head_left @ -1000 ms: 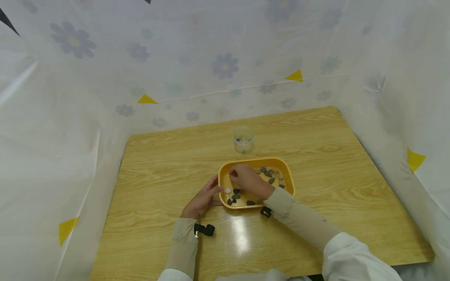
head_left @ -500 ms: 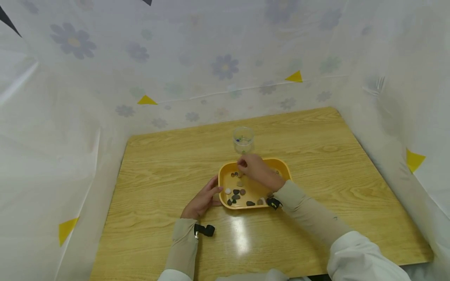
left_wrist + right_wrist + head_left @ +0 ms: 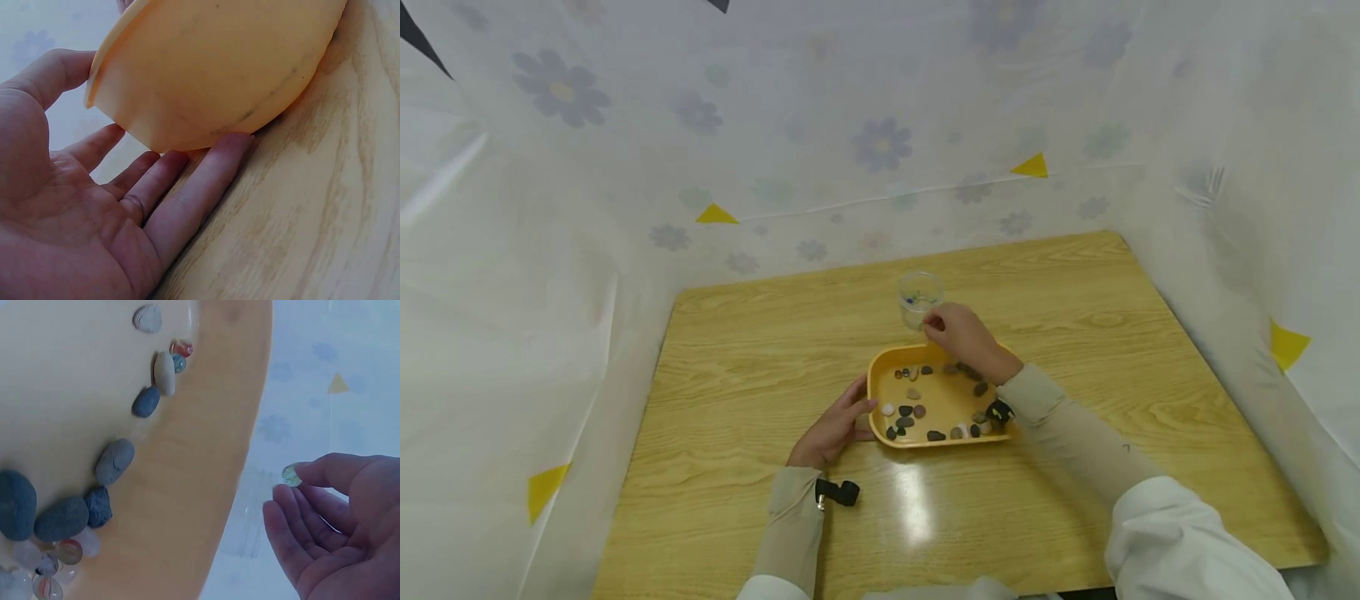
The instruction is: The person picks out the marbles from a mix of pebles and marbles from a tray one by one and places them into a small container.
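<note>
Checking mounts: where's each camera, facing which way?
Head: head-worn, forward and down at the yellow tray; left hand, right hand, both sleeves show.
Left wrist: wrist-worn, toward the tray's outer wall; left hand shows.
Right wrist: wrist-worn, over tray pebbles; right hand shows, pinching a green marble.
Head and right wrist share the pebbles.

A wood-grain table [image 3: 760, 358] bears a yellow tray [image 3: 943, 408] and clear cup [image 3: 912, 312].

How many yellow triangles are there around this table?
4 in the head view: the back-left triangle and back-right triangle on the flowered sheet, the leftmost triangle and rightmost triangle at the sides. None looks covered, but more could lie outside the picture.
</note>
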The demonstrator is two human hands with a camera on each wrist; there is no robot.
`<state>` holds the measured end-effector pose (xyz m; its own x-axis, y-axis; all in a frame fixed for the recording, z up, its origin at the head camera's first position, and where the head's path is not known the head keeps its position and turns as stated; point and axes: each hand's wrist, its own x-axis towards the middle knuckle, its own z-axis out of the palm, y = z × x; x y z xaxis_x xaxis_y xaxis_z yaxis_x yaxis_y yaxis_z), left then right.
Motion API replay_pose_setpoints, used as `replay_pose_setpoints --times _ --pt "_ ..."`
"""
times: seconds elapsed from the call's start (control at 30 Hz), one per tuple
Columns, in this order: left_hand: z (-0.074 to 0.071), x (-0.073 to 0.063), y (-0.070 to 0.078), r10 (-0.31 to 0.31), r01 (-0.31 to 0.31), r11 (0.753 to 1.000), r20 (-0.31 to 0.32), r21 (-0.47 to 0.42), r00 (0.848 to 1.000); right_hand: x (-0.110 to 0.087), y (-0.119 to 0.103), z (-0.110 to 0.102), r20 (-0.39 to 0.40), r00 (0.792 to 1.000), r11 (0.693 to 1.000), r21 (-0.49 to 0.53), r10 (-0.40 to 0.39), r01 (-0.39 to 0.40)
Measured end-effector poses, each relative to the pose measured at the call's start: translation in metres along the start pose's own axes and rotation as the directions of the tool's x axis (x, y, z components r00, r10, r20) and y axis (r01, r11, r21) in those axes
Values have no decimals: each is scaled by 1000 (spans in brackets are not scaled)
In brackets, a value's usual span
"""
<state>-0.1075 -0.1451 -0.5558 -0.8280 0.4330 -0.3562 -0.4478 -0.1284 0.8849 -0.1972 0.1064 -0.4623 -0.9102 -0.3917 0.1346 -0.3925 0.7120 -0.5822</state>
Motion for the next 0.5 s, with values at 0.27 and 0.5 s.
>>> replay_pose_setpoints --times 0.27,0.5 --pt "1 0 0 -10 10 1000 -9 3 1000 11 12 -2 -98 994 998 38 -49 53" --pt "2 -1 2 -10 10 1000 -11 4 1000 25 20 2 -133 991 997 71 6 3"
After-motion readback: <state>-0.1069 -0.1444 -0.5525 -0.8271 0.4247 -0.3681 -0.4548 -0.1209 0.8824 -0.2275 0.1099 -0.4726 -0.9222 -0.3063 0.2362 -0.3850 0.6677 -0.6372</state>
